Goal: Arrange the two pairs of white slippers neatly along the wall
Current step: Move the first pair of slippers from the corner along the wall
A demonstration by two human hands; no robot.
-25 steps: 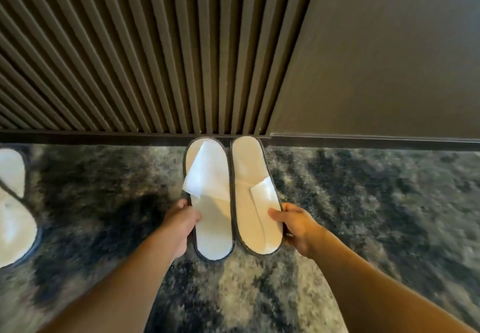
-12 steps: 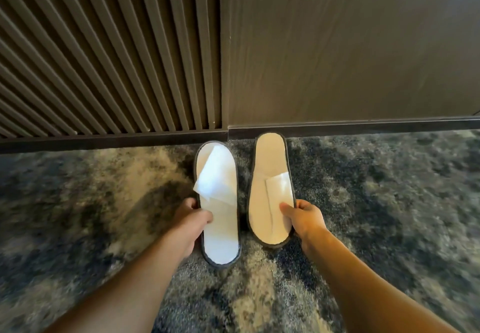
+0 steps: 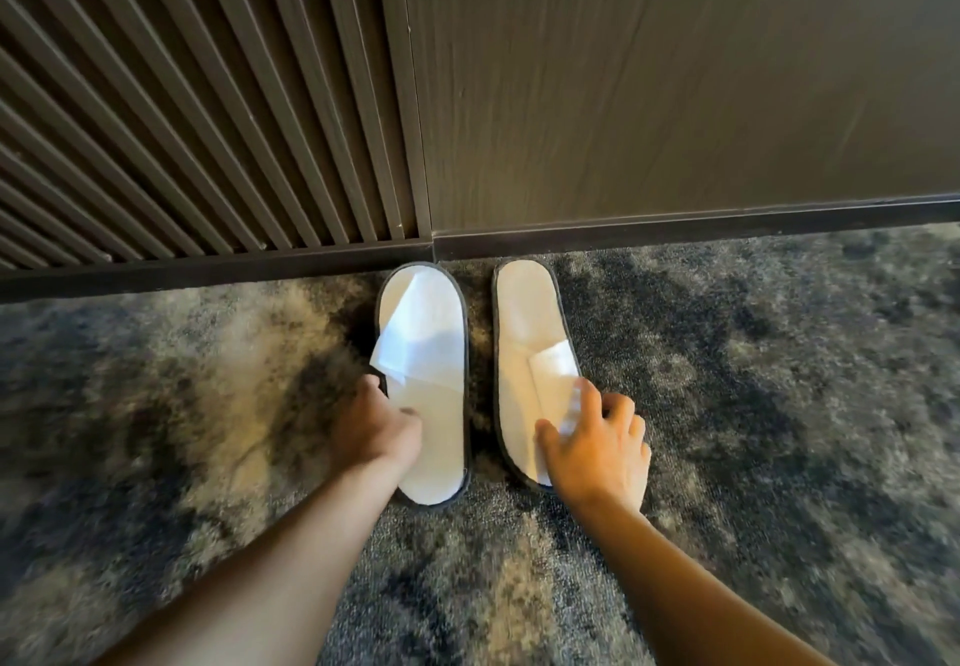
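One pair of white slippers with dark trim lies on the carpet, toes against the baseboard [image 3: 675,228]. The left slipper [image 3: 431,421] has its strap flap folded up over the toe. My left hand [image 3: 376,426] grips its left edge near the middle. The right slipper [image 3: 522,317] lies parallel, a small gap away. My right hand [image 3: 597,442] rests over its heel half, thumb and forefinger pinching the loose strap [image 3: 553,358]; the hand is motion-blurred. The second pair is out of view.
A dark slatted wall [image 3: 182,119] stands behind on the left, a smooth dark panel [image 3: 675,93] on the right. Mottled grey-blue carpet [image 3: 779,405] stretches both ways along the baseboard.
The two slippers, touching a second ago, now lie apart with a gap. My right hand shifted from the slipper's side onto its strap. The other pair at the left edge has left the view.
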